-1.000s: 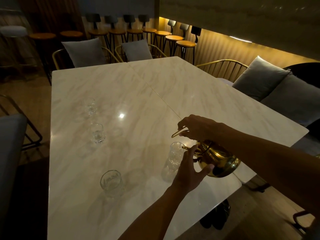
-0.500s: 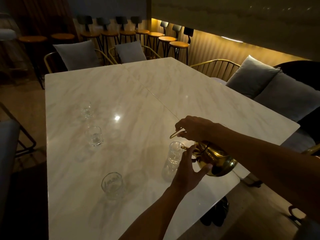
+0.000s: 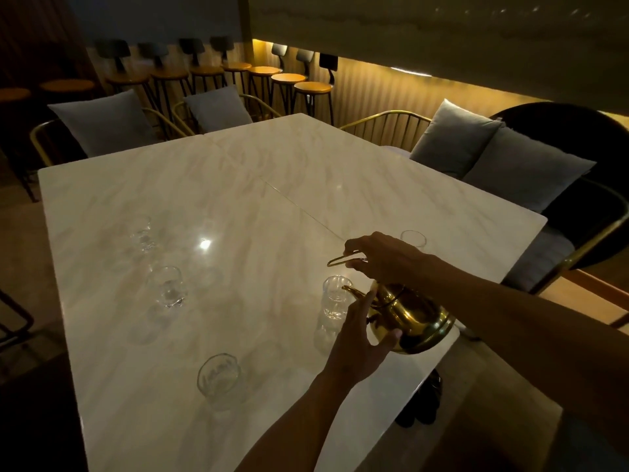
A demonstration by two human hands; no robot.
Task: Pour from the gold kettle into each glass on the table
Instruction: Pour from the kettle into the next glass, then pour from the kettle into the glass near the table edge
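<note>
A dim room, seen from above a white marble table (image 3: 238,199). The right hand (image 3: 384,258) gripped the thin looped handle of a gold kettle (image 3: 408,318), fingers curled round it, so the kettle hung below the hand, tilted, with its spout at the rim of a tall glass (image 3: 335,298). The left hand (image 3: 357,338) touched the kettle's near side, its fingers relaxed and spread, thumb against the belly. Three more glasses (image 3: 166,286) stood well apart to the left, and another glass (image 3: 413,237) sat just behind the right hand.
</note>
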